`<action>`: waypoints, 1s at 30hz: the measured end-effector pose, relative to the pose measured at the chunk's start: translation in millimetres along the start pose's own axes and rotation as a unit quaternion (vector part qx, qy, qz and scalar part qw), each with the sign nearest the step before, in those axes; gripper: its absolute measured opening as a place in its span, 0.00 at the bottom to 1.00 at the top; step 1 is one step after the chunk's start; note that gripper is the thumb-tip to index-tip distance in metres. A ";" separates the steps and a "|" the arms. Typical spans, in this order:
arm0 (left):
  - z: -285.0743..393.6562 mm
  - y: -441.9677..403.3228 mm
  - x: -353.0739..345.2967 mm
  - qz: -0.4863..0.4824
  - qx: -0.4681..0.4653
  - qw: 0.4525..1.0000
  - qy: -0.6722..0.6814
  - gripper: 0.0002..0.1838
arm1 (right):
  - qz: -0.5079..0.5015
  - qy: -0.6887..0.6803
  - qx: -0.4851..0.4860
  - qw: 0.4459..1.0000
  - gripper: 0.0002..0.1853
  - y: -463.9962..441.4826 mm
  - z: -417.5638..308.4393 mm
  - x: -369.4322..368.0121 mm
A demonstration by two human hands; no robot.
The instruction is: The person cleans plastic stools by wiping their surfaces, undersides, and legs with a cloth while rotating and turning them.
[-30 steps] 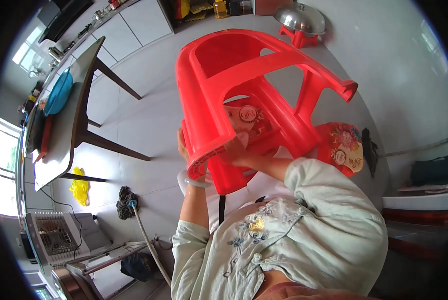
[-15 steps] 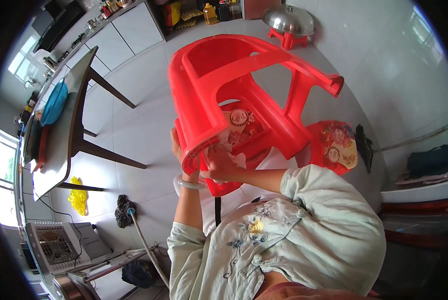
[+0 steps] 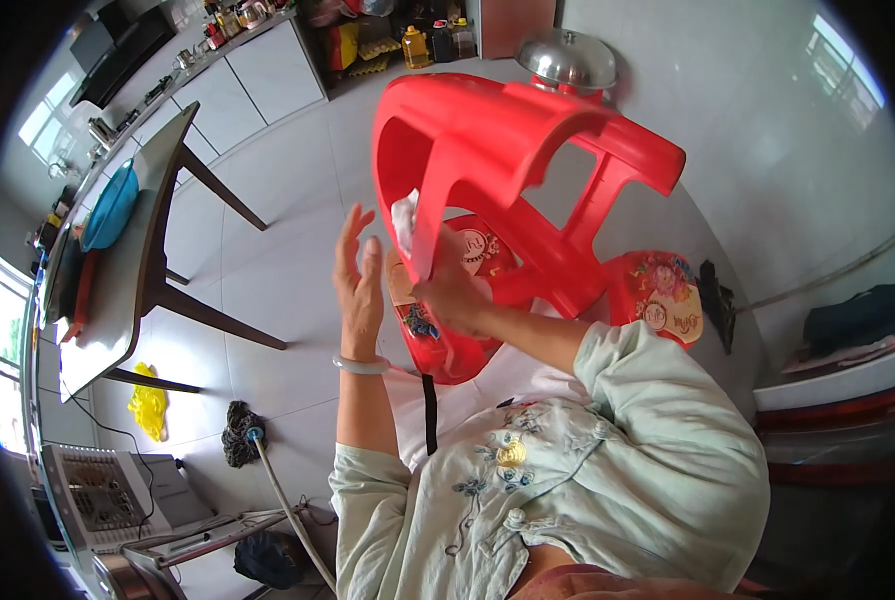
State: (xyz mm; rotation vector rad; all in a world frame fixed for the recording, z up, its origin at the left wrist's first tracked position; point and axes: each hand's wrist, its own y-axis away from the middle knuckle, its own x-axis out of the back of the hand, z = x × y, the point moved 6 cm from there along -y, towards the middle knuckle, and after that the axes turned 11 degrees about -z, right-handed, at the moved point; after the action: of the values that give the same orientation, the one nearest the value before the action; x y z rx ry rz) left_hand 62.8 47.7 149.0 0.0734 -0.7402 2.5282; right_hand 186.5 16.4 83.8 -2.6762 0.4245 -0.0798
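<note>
Right of the table [image 3: 118, 315] as we look down, we have a red plastic chair [image 3: 488, 150] tilted off its feet, its long axis slanting away from the table. Our left hand [image 3: 360, 300] is raised between the table and the chair, fingers loosely spread and grasping nothing; the chair lies just beside them, on the side away from the table. Of our 2 hands, the right hand [image 3: 458, 295] is the nearer: it meets the chair's low corner on the table side, thumb in front. Its other fingers are mostly hidden, so we cannot tell how firmly they close. A white cloth [image 3: 405, 220] shows at the chair's table-side opening, near both hands. Farther from the table than either hand, we see 1 flower-printed red seat [image 3: 663, 300].
</note>
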 end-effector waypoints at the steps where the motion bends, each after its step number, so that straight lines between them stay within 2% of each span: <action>1: -10.1 7.9 8.6 0.039 0.034 0.999 0.013 0.26 | -0.065 0.037 0.024 0.997 0.23 -16.7 -8.7 9.5; 2: -21.9 16.9 16.1 0.078 0.069 0.994 0.026 0.26 | -0.129 0.074 0.047 0.988 0.24 -29.4 -18.0 18.3; 4: -46.2 35.7 19.8 0.100 0.090 0.991 0.024 0.24 | -0.132 -0.038 -0.118 0.984 0.16 -42.8 -15.1 46.4; 6: -67.8 54.8 15.3 0.069 0.129 0.988 0.043 0.24 | -0.176 -0.012 -0.257 0.950 0.13 -63.3 -30.9 81.1; 8: -89.9 74.4 10.2 0.042 0.152 0.986 0.055 0.24 | -0.143 -0.153 -0.147 0.967 0.09 -89.5 -50.8 108.7; 11: -116.2 92.5 -4.8 0.012 0.208 0.973 0.101 0.23 | -0.148 -0.173 -0.132 0.965 0.08 -103.3 -92.5 136.4; 13: -143.6 104.5 -15.2 0.000 0.275 0.950 0.150 0.23 | -0.120 -0.092 -0.005 0.989 0.04 -107.2 -135.0 150.6; 17: -165.0 106.0 -40.4 -0.012 0.306 0.921 0.240 0.26 | -0.127 -0.176 -0.010 0.976 0.06 -122.5 -155.2 175.3; 19: -161.7 98.6 -44.9 0.016 0.262 0.916 0.304 0.30 | -0.211 -0.302 0.069 0.927 0.10 -122.5 -172.7 166.5; 20: -155.9 97.5 -47.0 0.017 0.262 0.916 0.304 0.30 | -0.211 -0.301 0.069 0.927 0.10 -117.9 -174.9 160.0; 22: -132.6 91.6 -42.7 0.049 0.136 0.913 0.381 0.30 | -0.129 -0.300 0.137 0.935 0.13 -105.7 -181.7 154.8; 23: -135.2 96.2 -32.9 0.090 0.124 0.922 0.356 0.28 | -0.114 -0.309 0.151 0.932 0.14 -105.4 -181.0 151.8; 24: -133.3 97.6 -29.0 0.092 0.125 0.922 0.355 0.28 | -0.107 -0.338 0.150 0.923 0.14 -106.5 -173.7 149.5; 26: -104.7 97.3 -12.7 0.068 0.032 0.991 0.109 0.23 | -0.093 -0.403 0.135 0.901 0.15 -113.9 -150.0 144.7; 27: -98.2 99.2 0.0 0.115 0.017 0.987 0.114 0.19 | -0.086 -0.438 0.121 0.887 0.15 -119.3 -134.4 145.7; 28: -93.2 97.9 10.7 0.117 0.018 0.987 0.111 0.19 | -0.078 -0.475 0.106 0.870 0.15 -125.1 -118.5 148.8; 29: -87.6 94.3 20.6 0.099 -0.016 0.960 0.260 0.17 | -0.069 -0.511 0.091 0.852 0.15 -131.8 -100.8 154.0; 30: -81.2 91.2 28.2 0.080 -0.050 0.910 0.403 0.15 | -0.062 -0.545 0.075 0.833 0.16 -135.2 -82.8 159.4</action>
State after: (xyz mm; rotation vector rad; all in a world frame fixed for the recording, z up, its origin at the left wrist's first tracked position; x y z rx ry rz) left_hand 1.4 36.2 40.3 -1.0385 -0.5286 2.3316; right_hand 366.4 50.6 214.2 -2.1234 -0.1326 1.2454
